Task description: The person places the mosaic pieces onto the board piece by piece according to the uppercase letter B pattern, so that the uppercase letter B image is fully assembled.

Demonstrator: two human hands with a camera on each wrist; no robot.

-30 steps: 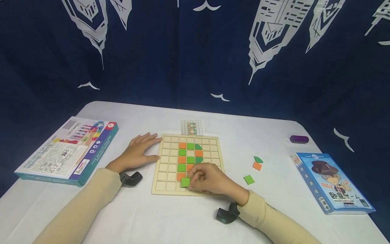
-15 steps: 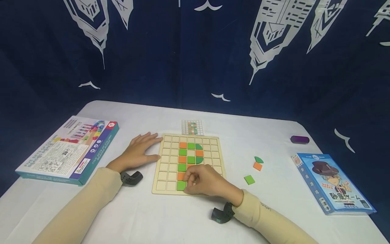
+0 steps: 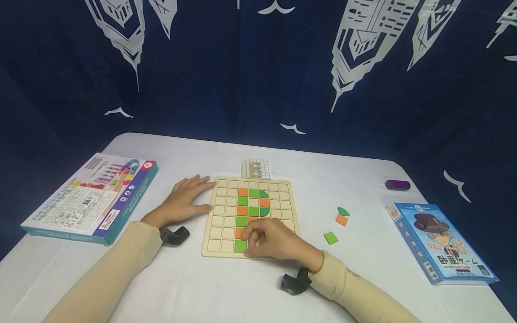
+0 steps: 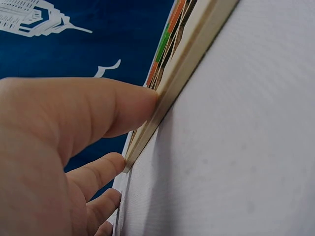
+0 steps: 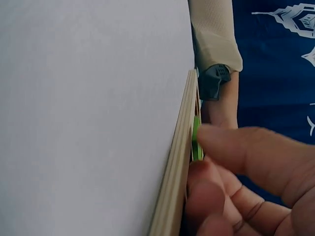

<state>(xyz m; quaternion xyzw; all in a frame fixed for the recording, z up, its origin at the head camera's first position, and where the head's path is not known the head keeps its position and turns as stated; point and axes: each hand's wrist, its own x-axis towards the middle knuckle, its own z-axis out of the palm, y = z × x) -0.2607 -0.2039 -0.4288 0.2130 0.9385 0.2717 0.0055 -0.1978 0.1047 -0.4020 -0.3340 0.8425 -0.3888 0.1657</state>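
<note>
A square wooden grid board [image 3: 216, 221] lies on the white table, with orange and green square tiles and dark green curved pieces in its middle columns. Near its front edge, a green square tile [image 3: 240, 246] sits in or on a bottom-row cell. Thumb and fingers of my right hand [image 3: 272, 237] pinch that tile at its right side; the right wrist view shows the thumb against the green tile [image 5: 196, 140]. My right hand hides several cells behind it. My left hand [image 3: 181, 202] lies with spread fingers, its thumb and fingertips touching the board's left edge [image 4: 167, 98].
A small pattern card [image 3: 255, 169] lies behind the board. To the right are a dark green curved piece [image 3: 343, 211], an orange tile [image 3: 341, 220] and a green tile [image 3: 330, 237]. Boxes [image 3: 90, 197] [image 3: 442, 242] flank both sides; a purple cylinder [image 3: 397, 185] lies back right.
My right hand has moved slightly left and lowered the green tile from above the board to the bottom-row cell. Over the last half second little moves. The left hand stays put.
</note>
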